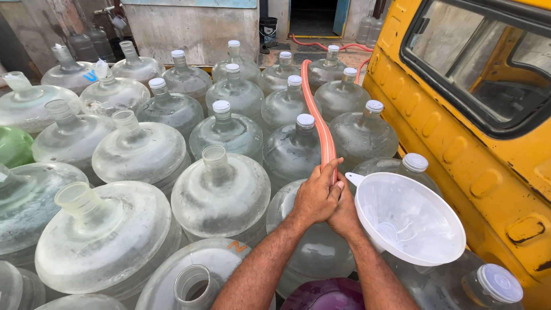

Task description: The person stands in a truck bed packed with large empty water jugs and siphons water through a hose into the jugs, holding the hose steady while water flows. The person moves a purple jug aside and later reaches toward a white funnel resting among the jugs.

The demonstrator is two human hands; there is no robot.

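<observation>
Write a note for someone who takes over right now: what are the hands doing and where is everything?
Left hand: wrapped around the orange rubber hose.
Right hand: under the left, gripping the same hose.
Wide white plastic funnel: beside the hands, on a bottle by the yellow vehicle.
Done: many clear plastic water bottles wear white caps.
Left: nearer bottles stand open.

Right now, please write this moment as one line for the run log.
left hand: grips orange hose | right hand: under left, on hose | white plastic funnel: beside hands | clear plastic water jugs: around
</observation>
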